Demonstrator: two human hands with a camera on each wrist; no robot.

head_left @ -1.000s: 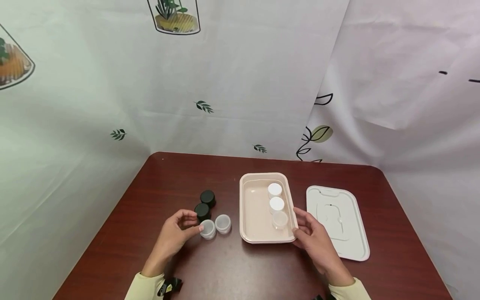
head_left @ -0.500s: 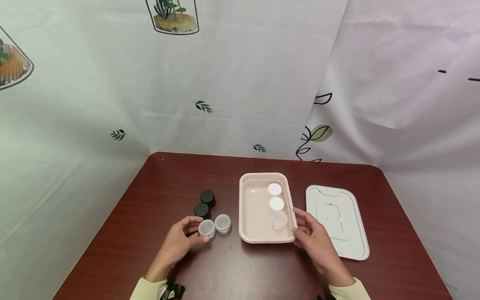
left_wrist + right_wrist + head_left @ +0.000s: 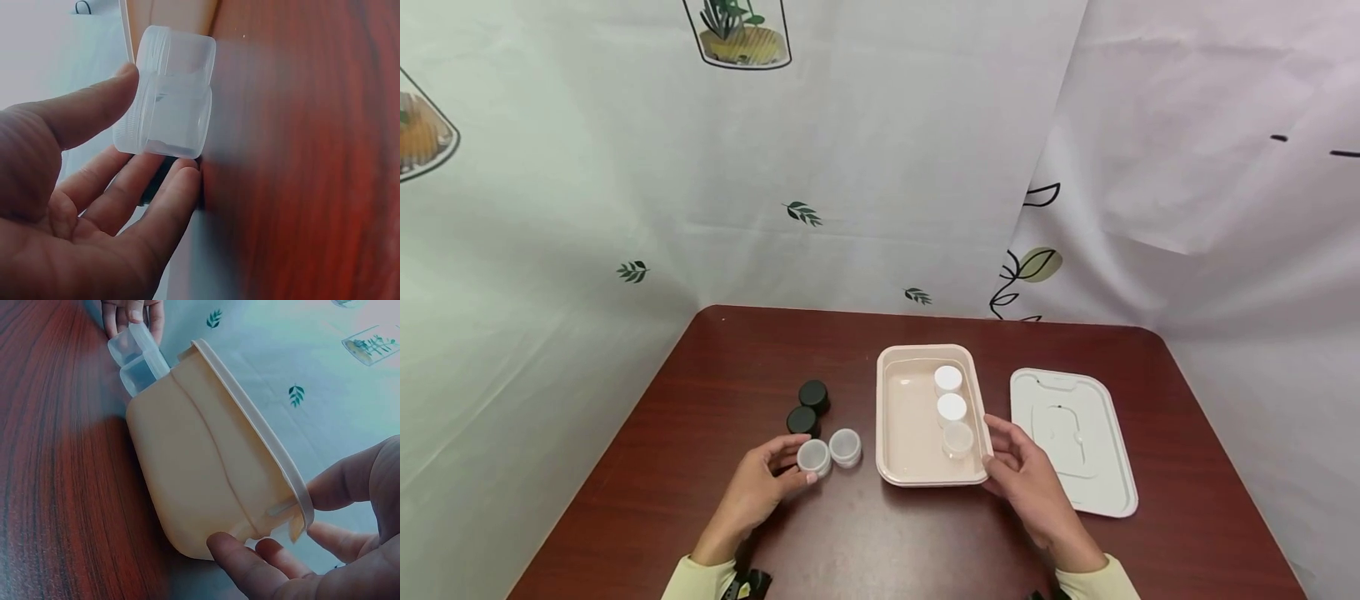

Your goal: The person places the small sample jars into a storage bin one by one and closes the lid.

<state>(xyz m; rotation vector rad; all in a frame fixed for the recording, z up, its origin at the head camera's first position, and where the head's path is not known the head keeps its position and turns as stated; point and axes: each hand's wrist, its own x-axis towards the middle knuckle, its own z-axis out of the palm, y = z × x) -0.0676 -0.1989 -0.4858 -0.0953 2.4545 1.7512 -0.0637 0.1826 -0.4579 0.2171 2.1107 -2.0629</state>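
My left hand (image 3: 754,489) curls its thumb and fingers round a small clear screw-top jar (image 3: 814,457) standing on the table. In the left wrist view, the thumb (image 3: 94,109) lies at the jar's lid and the fingertips are at its side. A second clear jar (image 3: 846,447) stands right beside it. Behind them are two black-topped jars (image 3: 802,422). My right hand (image 3: 1028,482) grips the near right corner of a beige plastic tub (image 3: 895,477), thumb at the rim, fingers along the side wall. Inside the tub, two white-lidded jars (image 3: 951,408) and one clear jar (image 3: 957,440) form a row along its right side.
A white rectangular lid (image 3: 1108,492) lies flat to the right of the tub, close to the right hand. The dark red-brown table (image 3: 895,550) has rounded far corners. A pale printed cloth (image 3: 880,150) hangs behind it.
The left hand has shifted slightly toward me, from between a black-topped jar and the nearest clear jar to round that clear jar. The right hand keeps its grip on the tub.
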